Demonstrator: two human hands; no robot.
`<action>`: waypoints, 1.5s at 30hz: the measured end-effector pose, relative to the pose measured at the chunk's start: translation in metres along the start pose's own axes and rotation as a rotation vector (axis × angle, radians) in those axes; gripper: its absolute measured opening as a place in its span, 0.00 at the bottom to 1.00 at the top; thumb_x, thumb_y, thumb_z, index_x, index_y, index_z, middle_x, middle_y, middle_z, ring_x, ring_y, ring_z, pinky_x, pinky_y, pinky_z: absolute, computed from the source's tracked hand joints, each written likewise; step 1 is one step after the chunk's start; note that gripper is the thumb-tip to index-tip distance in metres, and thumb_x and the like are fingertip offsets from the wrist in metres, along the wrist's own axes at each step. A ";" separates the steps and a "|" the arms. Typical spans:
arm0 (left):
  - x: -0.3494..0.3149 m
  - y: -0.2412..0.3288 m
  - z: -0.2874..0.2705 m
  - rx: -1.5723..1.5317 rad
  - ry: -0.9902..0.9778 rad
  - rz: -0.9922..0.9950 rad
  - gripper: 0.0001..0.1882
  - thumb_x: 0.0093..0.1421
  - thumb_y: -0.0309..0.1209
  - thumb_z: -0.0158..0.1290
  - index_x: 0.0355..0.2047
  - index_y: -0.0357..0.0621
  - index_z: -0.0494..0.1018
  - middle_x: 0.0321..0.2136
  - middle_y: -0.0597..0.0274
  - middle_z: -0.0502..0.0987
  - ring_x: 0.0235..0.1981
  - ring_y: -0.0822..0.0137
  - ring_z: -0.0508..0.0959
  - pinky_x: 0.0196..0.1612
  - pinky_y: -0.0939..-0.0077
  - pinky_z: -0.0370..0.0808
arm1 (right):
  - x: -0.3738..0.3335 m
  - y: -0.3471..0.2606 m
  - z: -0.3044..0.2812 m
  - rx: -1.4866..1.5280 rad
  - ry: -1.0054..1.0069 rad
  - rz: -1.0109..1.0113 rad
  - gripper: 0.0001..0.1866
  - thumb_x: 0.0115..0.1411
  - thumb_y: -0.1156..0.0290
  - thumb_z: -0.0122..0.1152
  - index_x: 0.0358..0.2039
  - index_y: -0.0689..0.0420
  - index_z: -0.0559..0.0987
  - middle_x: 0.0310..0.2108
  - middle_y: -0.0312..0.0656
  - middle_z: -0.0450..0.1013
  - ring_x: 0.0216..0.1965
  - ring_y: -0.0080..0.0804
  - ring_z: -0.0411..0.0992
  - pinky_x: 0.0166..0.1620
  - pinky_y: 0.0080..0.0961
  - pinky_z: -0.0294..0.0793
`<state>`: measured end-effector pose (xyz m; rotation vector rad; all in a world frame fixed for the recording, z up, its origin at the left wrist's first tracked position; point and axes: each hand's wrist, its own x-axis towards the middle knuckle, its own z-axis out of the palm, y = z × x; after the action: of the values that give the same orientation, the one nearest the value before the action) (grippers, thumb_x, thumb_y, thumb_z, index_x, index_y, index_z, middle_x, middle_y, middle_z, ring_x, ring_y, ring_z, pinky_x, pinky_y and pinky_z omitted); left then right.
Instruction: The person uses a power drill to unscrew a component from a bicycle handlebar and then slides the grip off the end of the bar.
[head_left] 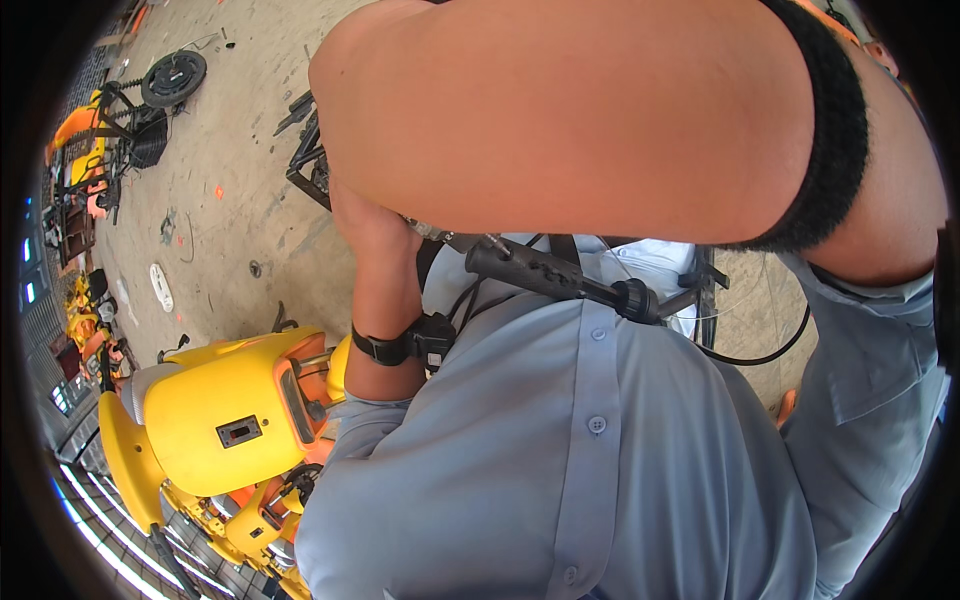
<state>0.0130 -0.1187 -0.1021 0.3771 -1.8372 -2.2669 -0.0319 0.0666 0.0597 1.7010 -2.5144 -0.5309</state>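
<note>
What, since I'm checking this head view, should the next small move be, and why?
Probably ease the right arm aside: it spans most of the upper picture and covers the far end of the left forearm, so neither hand can be made out clearly. The grip shows just below it.

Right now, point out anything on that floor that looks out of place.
A white, oblong piece lies loose on the concrete floor toward the left of the view, with small orange scraps nearby. They look odd because they seem stray underfoot. The raised right arm hides part of the scene.
</note>
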 end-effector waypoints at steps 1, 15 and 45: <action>0.000 -0.001 -0.001 0.006 -0.003 -0.005 0.26 0.73 0.43 0.40 0.63 0.37 0.64 0.54 0.55 0.75 0.50 0.63 0.78 0.49 0.68 0.78 | -0.001 0.001 0.001 0.001 0.006 0.004 0.20 0.46 0.61 0.72 0.37 0.57 0.79 0.35 0.40 0.77 0.39 0.37 0.76 0.42 0.33 0.76; -0.001 0.005 0.004 0.036 -0.016 0.003 0.27 0.71 0.43 0.42 0.62 0.35 0.65 0.53 0.54 0.76 0.50 0.62 0.79 0.49 0.68 0.78 | -0.003 0.004 0.006 0.003 0.039 0.033 0.20 0.46 0.61 0.73 0.37 0.58 0.79 0.35 0.41 0.77 0.39 0.38 0.76 0.42 0.32 0.75; 0.013 0.012 0.005 -0.058 -0.146 0.052 0.21 0.71 0.37 0.42 0.45 0.30 0.77 0.40 0.59 0.81 0.39 0.71 0.79 0.42 0.76 0.75 | -0.007 0.010 -0.015 -0.078 -0.062 0.077 0.21 0.45 0.63 0.74 0.37 0.60 0.77 0.35 0.43 0.77 0.40 0.39 0.76 0.42 0.32 0.75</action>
<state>-0.0012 -0.1203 -0.0902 0.1567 -1.8203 -2.3620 -0.0344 0.0722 0.0781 1.5779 -2.5524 -0.6758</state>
